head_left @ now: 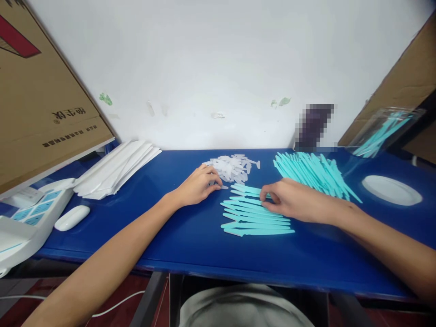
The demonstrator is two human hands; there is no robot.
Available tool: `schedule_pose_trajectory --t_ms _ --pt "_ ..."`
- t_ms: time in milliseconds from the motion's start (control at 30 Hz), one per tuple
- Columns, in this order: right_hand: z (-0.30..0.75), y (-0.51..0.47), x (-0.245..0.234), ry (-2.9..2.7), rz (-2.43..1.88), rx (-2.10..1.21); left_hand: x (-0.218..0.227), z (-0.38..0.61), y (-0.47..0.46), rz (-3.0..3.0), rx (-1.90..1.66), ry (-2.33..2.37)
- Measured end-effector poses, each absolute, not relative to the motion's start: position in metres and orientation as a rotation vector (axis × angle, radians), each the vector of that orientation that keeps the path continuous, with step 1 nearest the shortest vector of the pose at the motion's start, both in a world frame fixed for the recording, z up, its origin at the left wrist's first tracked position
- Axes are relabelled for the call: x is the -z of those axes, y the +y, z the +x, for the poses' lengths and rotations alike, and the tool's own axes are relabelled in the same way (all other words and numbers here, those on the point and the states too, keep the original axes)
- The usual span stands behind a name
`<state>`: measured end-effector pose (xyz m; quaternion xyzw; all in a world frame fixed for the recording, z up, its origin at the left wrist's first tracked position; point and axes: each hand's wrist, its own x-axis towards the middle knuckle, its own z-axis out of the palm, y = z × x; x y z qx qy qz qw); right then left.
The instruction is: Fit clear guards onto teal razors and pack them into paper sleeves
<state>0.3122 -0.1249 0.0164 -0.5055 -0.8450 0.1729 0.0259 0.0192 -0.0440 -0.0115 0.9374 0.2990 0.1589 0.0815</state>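
On the blue table [190, 236] my left hand [199, 185] rests at the near edge of a pile of small clear plastic caps [233, 167], fingers curled and pinched on a cap. My right hand [289, 200] lies on a neat row of turquoise plastic sticks [254, 218] laid side by side, its fingertips pinching one stick near the top of the row. A larger loose heap of the same turquoise sticks [313, 175] sits just behind my right hand.
A stack of white flat sleeves [116, 168] lies at the left. Farther left are a white device with blue labels [30, 213], a white mouse [72, 217] and a leaning cardboard box [41, 104]. At the right are a white round lid [391, 190] and a clear box of sticks [384, 131].
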Motion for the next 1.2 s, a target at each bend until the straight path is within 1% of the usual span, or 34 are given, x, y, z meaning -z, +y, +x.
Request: schedule_pose_trajectory --t_ms 133,367,533,600,733,900,1033,1200 --pt "0.312 -0.124 -0.015 -2.589 -1.475 -0.574 0.012 0.019 -0.044 2.81 -0.451 0.876" --pt "0.313 -0.123 -0.01 -2.552 -1.386 -0.253 0.007 0.022 -0.05 3.01 -0.349 0.952" --pt "0.316 -0.12 -0.007 -2.54 -1.381 -0.227 0.007 0.023 -0.052 3.058 -0.303 0.949" --pt "0.316 -0.12 -0.006 -2.553 -1.342 -0.227 0.008 0.023 -0.051 3.061 -0.399 0.941" --pt "0.316 -0.121 -0.005 -2.568 -1.247 -0.178 0.009 0.025 -0.052 2.944 -0.716 1.009" --pt "0.314 -0.123 -0.006 -2.592 -1.27 -0.192 0.01 0.036 -0.056 2.523 -0.974 1.038" --pt "0.315 -0.122 -0.006 -2.603 -1.278 -0.195 0.01 0.042 -0.058 2.164 -1.091 1.026" --pt "0.317 -0.119 -0.005 -2.59 -1.277 -0.09 0.007 0.041 -0.059 1.974 -1.134 0.926"
